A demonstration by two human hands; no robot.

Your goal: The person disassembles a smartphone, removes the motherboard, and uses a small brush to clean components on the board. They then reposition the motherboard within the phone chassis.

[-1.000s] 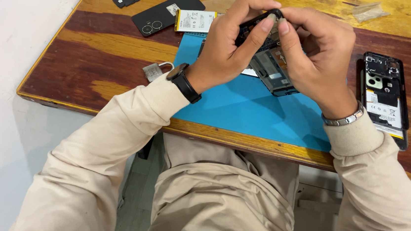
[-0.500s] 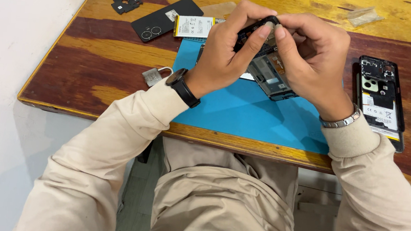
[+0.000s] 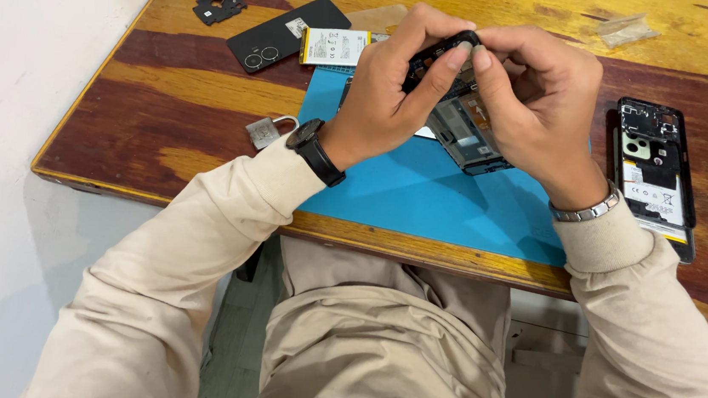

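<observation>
Pinching the opened phone frame (image 3: 463, 119) between both hands, left hand (image 3: 393, 91) and right hand (image 3: 533, 99) closed on its top edge, I tilt it above the blue mat (image 3: 423, 192) for access; a second opened phone (image 3: 655, 174) rests on the worktop (image 3: 166, 97) right of my grip.

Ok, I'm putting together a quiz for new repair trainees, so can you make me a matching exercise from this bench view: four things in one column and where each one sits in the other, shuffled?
Things:
1. padlock
2. opened phone
3. loose battery
4. phone frame

Places:
A. pinched at its top edge by the left hand and right hand, over the blue mat
B. on the wood by the left wrist, beside the mat
C. on the table right of the mat
D. at the mat's far left corner, next to a black back cover

Pairs: 1-B, 2-C, 3-D, 4-A
</observation>
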